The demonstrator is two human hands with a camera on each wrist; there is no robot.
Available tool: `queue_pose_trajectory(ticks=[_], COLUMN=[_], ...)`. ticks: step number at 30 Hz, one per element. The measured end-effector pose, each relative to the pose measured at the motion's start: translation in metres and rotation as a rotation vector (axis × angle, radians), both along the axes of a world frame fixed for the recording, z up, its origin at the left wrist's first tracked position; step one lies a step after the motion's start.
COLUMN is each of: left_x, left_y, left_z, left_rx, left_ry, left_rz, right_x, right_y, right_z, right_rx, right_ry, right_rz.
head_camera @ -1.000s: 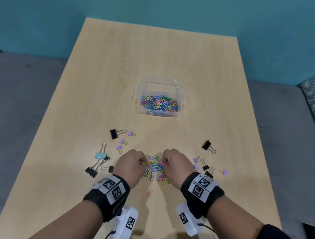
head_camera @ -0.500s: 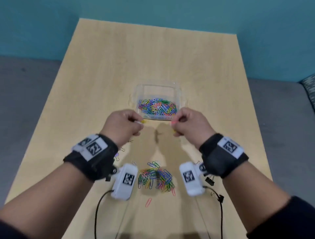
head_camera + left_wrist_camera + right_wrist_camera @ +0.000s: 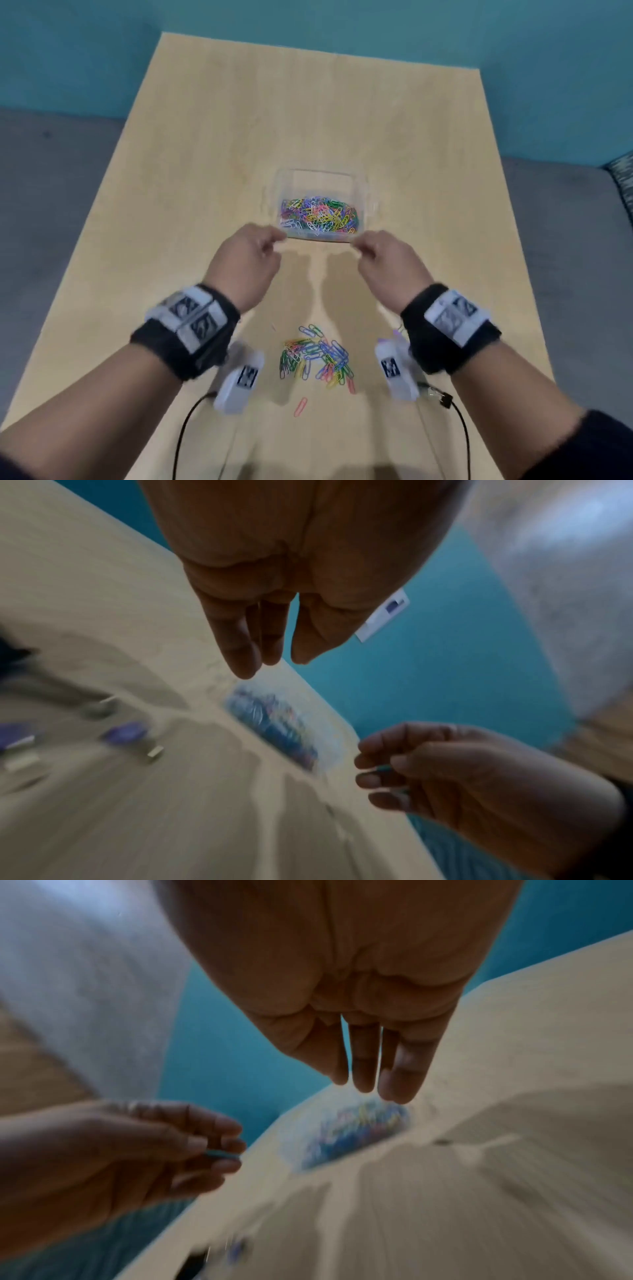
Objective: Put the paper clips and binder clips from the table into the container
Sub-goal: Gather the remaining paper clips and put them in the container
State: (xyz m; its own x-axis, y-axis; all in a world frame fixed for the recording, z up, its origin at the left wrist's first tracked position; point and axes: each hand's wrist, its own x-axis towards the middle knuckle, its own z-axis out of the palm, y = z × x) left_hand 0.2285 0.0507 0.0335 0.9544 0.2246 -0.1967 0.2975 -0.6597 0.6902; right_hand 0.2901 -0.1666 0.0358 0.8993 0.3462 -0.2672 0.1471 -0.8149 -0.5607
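Head view: my left hand (image 3: 248,262) and right hand (image 3: 385,265) hover just short of the near wall of the clear container (image 3: 369,192). Each has its fingertips drawn into a pinch, but I cannot make out from here what they hold. The container sits mid-worktop (image 3: 212,144), already holding a bed of coloured clips (image 3: 318,216). The loose pile of paper clips (image 3: 317,356) lies between my wrists, and one pink clip (image 3: 300,406) lies apart on the near side. A black binder clip (image 3: 442,399) peeks out by my right wrist.

Left wrist view: it is blurred. My left hand (image 3: 291,593) has thumb and fingers pressed close, its load hidden. Opposite, the right hand (image 3: 455,775) pinches a greenish clip (image 3: 385,768). Purple binder clips (image 3: 125,733) lie off to the side.

Right wrist view: the left hand (image 3: 113,1153) pinches a blue clip (image 3: 222,1154), and the container (image 3: 356,1131) sits just ahead of my fingertips.

My judgement is that this is the drop. I should carry both pinches fully past the near wall before letting go, and release low over the bed so nothing bounces off the rim. I should also spread the fingers wide, since a light clip can cling to skin.
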Motion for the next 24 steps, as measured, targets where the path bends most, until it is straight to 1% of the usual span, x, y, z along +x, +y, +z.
queue_pose_trajectory(ticks=[3, 4, 6, 8, 10, 12, 14, 16, 18, 21, 22, 24], left_x=[-0.056, -0.07, -0.087, -0.096, -0.105, -0.116, -0.127, -0.141, -0.159, -0.185, -0.189, -0.19], left_y=[-0.019, -0.025, -0.033, -0.038, -0.039, -0.038, -0.034, -0.027, -0.025, -0.035, -0.041, -0.049], left_z=[-0.028, -0.037, -0.052, -0.06, -0.066, -0.066, -0.054, -0.045, -0.037, -0.04, -0.043, -0.052], left_rx=[0.064, 0.122, 0.26, 0.333, 0.386, 0.388, 0.337, 0.247, 0.145, -0.075, -0.116, -0.094], left_ry=[0.096, 0.116, 0.086, 0.05, 0.04, 0.013, -0.035, -0.076, -0.04, 0.106, 0.127, 0.083], left_rz=[-0.335, -0.422, -0.535, -0.609, -0.686, -0.748, -0.738, -0.643, -0.596, -0.594, -0.598, -0.595], right_x=[-0.06, -0.076, -0.1, -0.118, -0.132, -0.148, -0.16, -0.166, -0.175, -0.193, -0.197, -0.198], right_y=[-0.004, -0.003, -0.002, -0.005, -0.01, -0.017, -0.028, -0.038, -0.046, -0.045, -0.041, -0.029], right_z=[-0.025, -0.032, -0.047, -0.056, -0.055, -0.052, -0.049, -0.041, -0.032, -0.027, -0.031, -0.04], right_rx=[-0.134, -0.175, -0.234, -0.28, -0.332, -0.344, -0.297, -0.22, -0.164, -0.149, -0.135, -0.102], right_ry=[0.103, 0.094, 0.018, -0.051, -0.072, -0.082, -0.09, -0.105, -0.132, -0.1, -0.083, -0.002], right_rz=[0.285, 0.363, 0.473, 0.513, 0.518, 0.535, 0.571, 0.518, 0.507, 0.643, 0.68, 0.688])
